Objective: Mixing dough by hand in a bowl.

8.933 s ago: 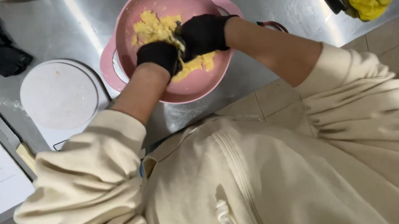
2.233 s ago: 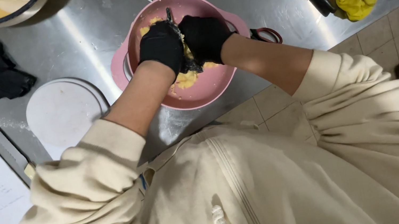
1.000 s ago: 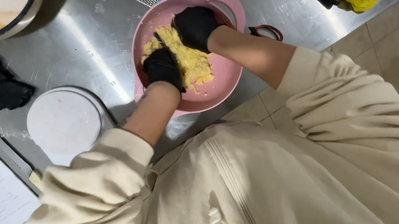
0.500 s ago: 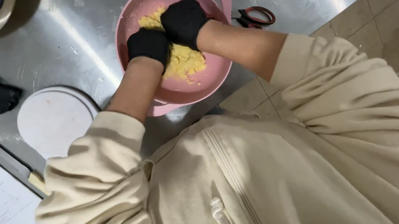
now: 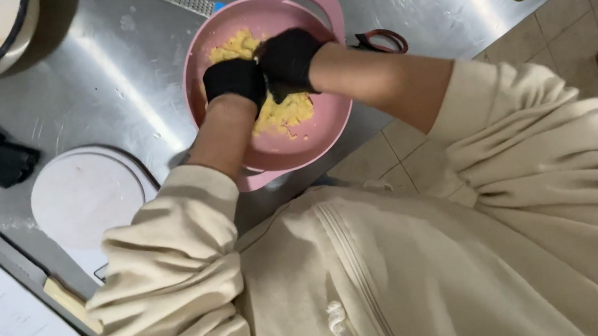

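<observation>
Two gloved hands work inside one pink bowl [image 5: 323, 119] near the steel surface's [image 5: 99, 88] edge; left hand [image 5: 235, 83] and right hand [image 5: 289, 60] each grip yellow dough [image 5: 281, 110], fingers closed; hard pressing could tip the bowl off.

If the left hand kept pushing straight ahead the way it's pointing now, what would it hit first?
The left hand points up and away into the pink bowl. It would probably meet the yellow dough just ahead of its fingers, then the bowl's far wall, though depth is hard to judge.
</observation>
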